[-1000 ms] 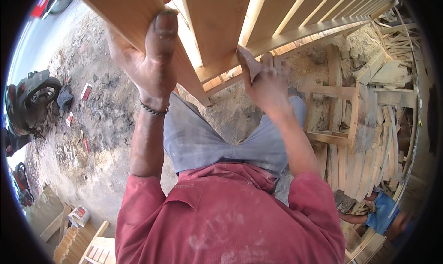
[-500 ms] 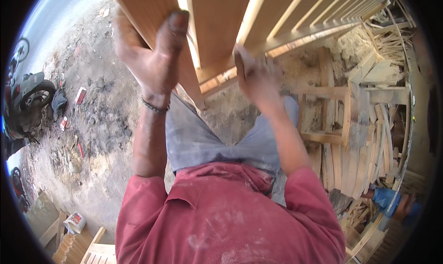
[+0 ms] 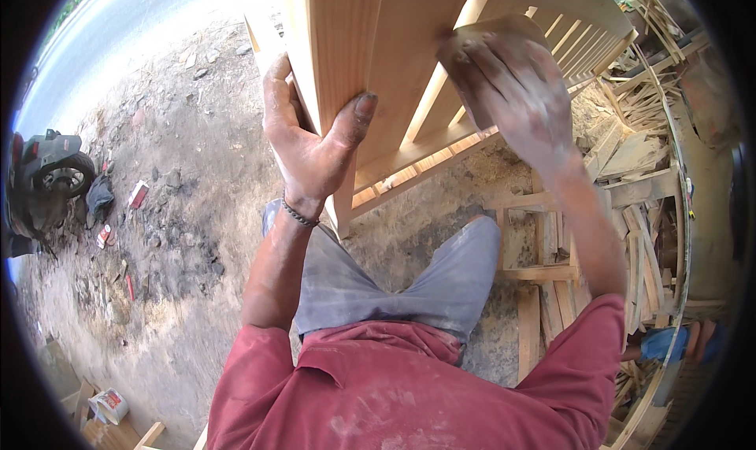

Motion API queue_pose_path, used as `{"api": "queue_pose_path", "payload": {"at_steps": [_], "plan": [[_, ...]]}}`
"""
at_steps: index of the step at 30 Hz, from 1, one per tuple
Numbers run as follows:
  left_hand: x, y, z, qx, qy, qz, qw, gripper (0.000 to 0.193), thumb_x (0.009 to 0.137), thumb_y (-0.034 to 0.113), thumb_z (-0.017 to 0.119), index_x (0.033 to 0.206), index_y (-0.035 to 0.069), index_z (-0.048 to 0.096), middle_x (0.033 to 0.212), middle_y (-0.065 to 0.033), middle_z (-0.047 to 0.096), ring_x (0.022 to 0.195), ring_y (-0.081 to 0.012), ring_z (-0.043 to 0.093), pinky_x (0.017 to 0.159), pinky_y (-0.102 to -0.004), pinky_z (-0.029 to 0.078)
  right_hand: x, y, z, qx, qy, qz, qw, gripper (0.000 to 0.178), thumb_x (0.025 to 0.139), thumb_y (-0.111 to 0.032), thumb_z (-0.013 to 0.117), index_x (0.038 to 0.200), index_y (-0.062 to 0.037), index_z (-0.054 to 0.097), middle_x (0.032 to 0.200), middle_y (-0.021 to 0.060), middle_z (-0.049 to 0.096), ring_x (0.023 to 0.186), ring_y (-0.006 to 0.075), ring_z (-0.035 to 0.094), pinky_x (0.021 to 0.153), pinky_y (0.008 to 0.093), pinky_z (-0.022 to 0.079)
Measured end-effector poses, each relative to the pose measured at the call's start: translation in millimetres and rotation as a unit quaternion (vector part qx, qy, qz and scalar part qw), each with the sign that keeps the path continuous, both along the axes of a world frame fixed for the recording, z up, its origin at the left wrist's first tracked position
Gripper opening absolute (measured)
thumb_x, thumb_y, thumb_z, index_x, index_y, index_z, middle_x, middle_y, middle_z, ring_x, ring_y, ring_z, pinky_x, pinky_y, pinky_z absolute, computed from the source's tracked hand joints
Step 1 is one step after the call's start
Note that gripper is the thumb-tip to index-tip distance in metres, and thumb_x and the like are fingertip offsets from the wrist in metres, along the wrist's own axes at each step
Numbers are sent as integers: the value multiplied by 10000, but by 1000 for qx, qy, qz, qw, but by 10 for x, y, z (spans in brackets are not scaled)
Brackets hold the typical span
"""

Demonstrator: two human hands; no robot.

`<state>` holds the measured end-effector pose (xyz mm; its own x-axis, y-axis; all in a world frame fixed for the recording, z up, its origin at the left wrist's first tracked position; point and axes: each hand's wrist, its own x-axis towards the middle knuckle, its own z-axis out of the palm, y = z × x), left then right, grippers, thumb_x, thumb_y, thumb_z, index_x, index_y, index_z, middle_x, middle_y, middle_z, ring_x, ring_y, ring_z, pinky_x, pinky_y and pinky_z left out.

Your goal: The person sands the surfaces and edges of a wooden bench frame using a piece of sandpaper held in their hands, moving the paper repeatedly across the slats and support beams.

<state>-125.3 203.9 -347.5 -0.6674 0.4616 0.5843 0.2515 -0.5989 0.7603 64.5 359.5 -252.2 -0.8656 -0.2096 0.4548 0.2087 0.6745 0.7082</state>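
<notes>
Head view: slatted wooden frame (image 3: 403, 80) is before me; my left hand (image 3: 315, 157) clasps its corner post (image 3: 342, 48). My right hand (image 3: 526, 96), blurred, holds a brown sheet (image 3: 461, 62) over the slats (image 3: 441, 110). Judgement: brace post, keep palm flat, pressure even.

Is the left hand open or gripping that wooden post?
Gripping; the left hand clasps the wooden post, thumb one side, fingers the other.

Head-worn fisheye, facing down (close above hands (image 3: 316, 159))
</notes>
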Motion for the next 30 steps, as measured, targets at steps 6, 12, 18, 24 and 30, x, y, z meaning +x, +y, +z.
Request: {"api": "queue_pose_path", "payload": {"at_steps": [6, 12, 18, 24, 30], "plan": [[-28, -6, -25, 15, 17, 10, 1000, 780, 810, 256, 851, 1378, -53, 414, 1144, -177, 619, 1054, -226, 642, 889, -361, 546, -196, 347, 311, 124, -82, 48, 988, 297, 778, -137, 672, 1070, -95, 708, 1119, 30, 693, 1128, 202, 637, 1095, 386, 461], [-16, -35, 20, 3, 0, -14, 1000, 798, 810, 236, 854, 1395, -55, 396, 1106, -181, 648, 1022, -230, 669, 868, -355, 561, -174, 268, -467, 127, -127, 14, 984, 361, 848, -111, 636, 1205, -59, 646, 1170, 72, 656, 1200, 250, 596, 1095, 369, 469], [-89, -49, -26, -7, 35, 11, 999, 847, 794, 261, 869, 1410, -60, 385, 1109, -183, 652, 1025, -235, 674, 875, -363, 565, -315, 246, 143, 98, -91, -109, 985, 466, 869, -146, 655, 1328, -92, 593, 1360, 60, 605, 1264, 209, 558, 1146, 375, 396], [-122, -27, -62, 3, 47, 4, 999, 886, 784, 276, 875, 1425, -68, 370, 1148, -202, 645, 1052, -249, 675, 882, -366, 567, -94, 205, -606, -73, -169, -63, 981, 486, 816, -54, 669, 1297, -59, 604, 1282, 13, 624, 1255, 154, 559, 1105, 343, 446], [-27, 15, -58, 25, 34, 11, 999, 648, 834, 380, 809, 1265, -14, 528, 1091, -140, 688, 952, -186, 673, 839, -344, 557, -57, 202, -466, -34, -60, -107, 992, 557, 852, -72, 643, 1394, -37, 518, 1333, 88, 605, 1247, 239, 584, 1160, 411, 381]]}}
